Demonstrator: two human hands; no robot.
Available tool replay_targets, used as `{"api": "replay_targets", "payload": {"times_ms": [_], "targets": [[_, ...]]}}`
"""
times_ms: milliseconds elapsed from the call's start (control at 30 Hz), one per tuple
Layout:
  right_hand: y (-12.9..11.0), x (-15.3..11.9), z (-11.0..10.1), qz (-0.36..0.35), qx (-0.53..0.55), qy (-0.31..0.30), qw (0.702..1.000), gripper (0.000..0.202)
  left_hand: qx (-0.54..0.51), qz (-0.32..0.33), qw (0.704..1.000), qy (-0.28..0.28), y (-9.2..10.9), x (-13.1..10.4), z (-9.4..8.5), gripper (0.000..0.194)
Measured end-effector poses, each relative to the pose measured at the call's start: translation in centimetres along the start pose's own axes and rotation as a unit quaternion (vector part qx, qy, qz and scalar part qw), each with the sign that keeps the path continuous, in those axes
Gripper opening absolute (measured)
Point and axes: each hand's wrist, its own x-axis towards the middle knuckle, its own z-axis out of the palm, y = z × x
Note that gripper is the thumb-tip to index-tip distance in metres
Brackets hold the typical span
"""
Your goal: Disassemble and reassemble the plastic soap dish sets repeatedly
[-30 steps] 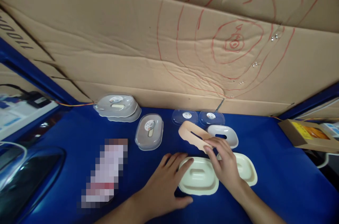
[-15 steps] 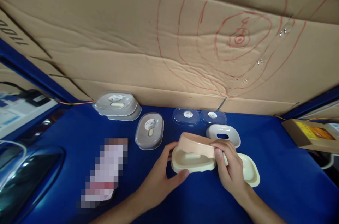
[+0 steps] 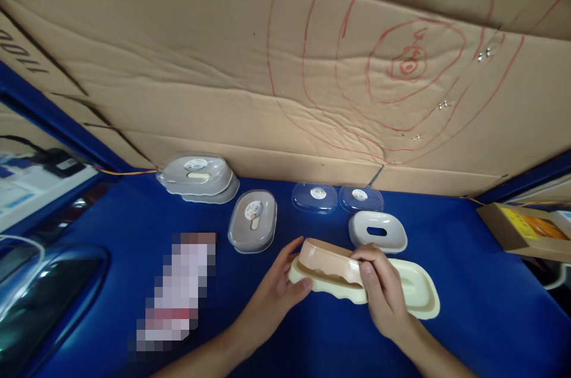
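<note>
Peach tray (image 3: 330, 254) held at cream dish (image 3: 341, 294)

Peach tray sits tilted over the cream dish; full seating cannot be determined. Right hand (image 3: 383, 290) is clamped on the tray's right end. Left hand (image 3: 282, 284) grips the dish's left end, thumb in front. Second cream dish (image 3: 423, 293) lies just right on the desk (image 3: 482, 318); white tray (image 3: 396, 236) and clear lids (image 3: 314, 204) stand beyond.
</note>
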Motion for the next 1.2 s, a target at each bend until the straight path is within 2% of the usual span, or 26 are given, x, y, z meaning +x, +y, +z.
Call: {"api": "replay_targets", "payload": {"times_ms": [100,233,400,600,933,1033,1133,1200], "targets": [[0.0,-0.2,0.1,0.015,0.033,-0.025,0.999,0.021,-0.003,-0.017,1.0,0.01,1.2,-0.2,0.4,0.08],[0.3,-0.8,0.1,0.015,0.063,-0.042,0.997,0.022,-0.008,-0.016,1.0,0.017,2.2,-0.4,0.8,0.079],[0.4,-1.1,0.0,-0.013,0.073,-0.033,0.997,0.023,-0.021,-0.003,1.0,0.015,1.8,-0.5,0.7,0.074],[-0.4,-0.8,0.2,-0.051,0.054,-0.074,0.994,0.021,-0.014,0.013,1.0,0.007,1.3,-0.4,0.2,0.07],[0.1,-1.0,-0.2,-0.031,0.072,-0.111,0.991,0.024,0.004,0.034,0.999,0.007,1.7,-0.3,0.3,0.057],[0.0,-0.8,-0.1,-0.047,0.066,-0.122,0.989,0.035,0.01,0.032,0.999,0.008,1.6,-0.4,0.2,0.058],[0.0,-0.4,0.2,-0.118,0.024,-0.141,0.983,0.064,0.015,0.028,0.999,0.011,1.4,-0.4,0.1,0.06],[0.1,-0.3,0.4,-0.165,-0.017,-0.137,0.977,0.07,0.013,0.024,1.0,0.01,1.2,-0.3,0.1,0.062]]}}
